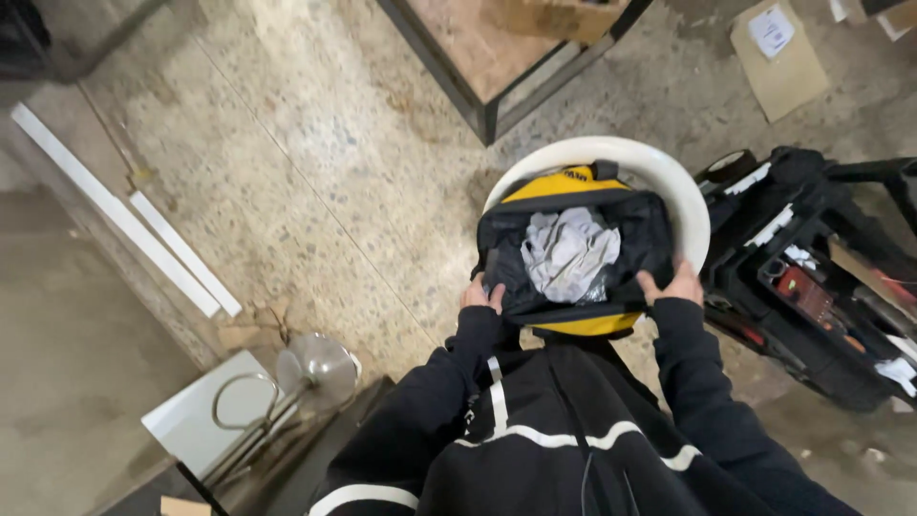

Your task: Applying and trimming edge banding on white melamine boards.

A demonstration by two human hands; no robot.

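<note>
Both hands, left (480,293) and right (672,285), apparently grip the open bag (573,250) between them.

1. The person wears a black long-sleeved jacket (564,440), seen from above, which fills the lower middle of the view.
2. Narrow white stripes curve across the chest of the jacket, and a short white vertical strip sits near the left shoulder.
3. Another white band curves along the lower left edge of the jacket.
4. A thin dark seam or zip runs down the middle of the front.
5. Both sleeves are plain black and reach the wrists.
6. The left hand (480,292) and right hand (676,285) are bare, without gloves.
</note>
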